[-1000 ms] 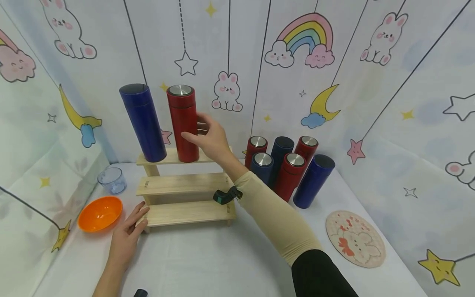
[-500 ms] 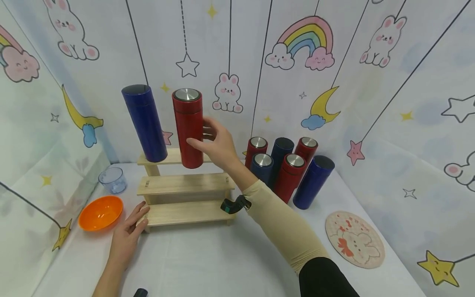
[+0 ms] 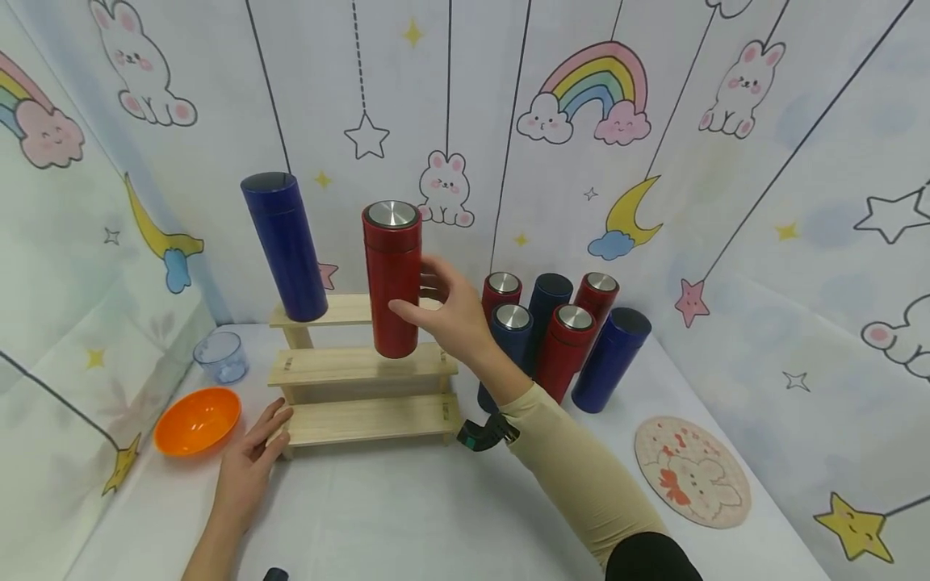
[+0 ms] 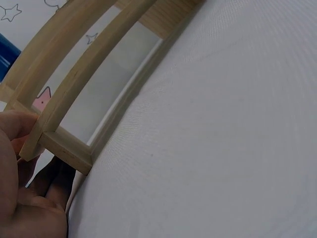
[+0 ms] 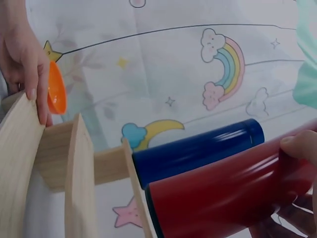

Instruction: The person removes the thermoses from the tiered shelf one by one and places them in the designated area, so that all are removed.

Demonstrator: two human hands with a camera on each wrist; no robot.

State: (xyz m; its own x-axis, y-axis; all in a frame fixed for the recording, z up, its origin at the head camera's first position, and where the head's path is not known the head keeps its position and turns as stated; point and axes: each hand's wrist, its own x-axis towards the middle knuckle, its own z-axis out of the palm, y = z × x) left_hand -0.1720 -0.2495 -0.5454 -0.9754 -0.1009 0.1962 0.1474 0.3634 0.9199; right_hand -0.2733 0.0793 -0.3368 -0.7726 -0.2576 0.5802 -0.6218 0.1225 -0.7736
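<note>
My right hand (image 3: pixel 424 297) grips a red bottle (image 3: pixel 392 274) with a steel lid, holding it upright in the air in front of the wooden three-step rack (image 3: pixel 363 420); its base hangs level with the middle step. The right wrist view shows that red bottle (image 5: pixel 233 193) in my fingers (image 5: pixel 297 146). One blue bottle (image 3: pixel 285 246) stands on the top step's left side, and the blue bottle (image 5: pixel 198 151) also shows beside the red one. My left hand (image 3: pixel 270 424) rests with straight fingers against the left end of the bottom step; the fingers (image 4: pixel 15 144) touch the rack's corner (image 4: pixel 64 148).
Several red and blue bottles (image 3: pixel 559 331) stand grouped right of the rack by the back wall. An orange bowl (image 3: pixel 196 418) and a clear cup (image 3: pixel 220 355) sit at the left. A round bunny coaster (image 3: pixel 690 470) lies at the right. Printed cloth walls enclose the table.
My right hand has lifted the red bottle off the top step and carried it right, forward and down. The left hand has stayed on the rack.
</note>
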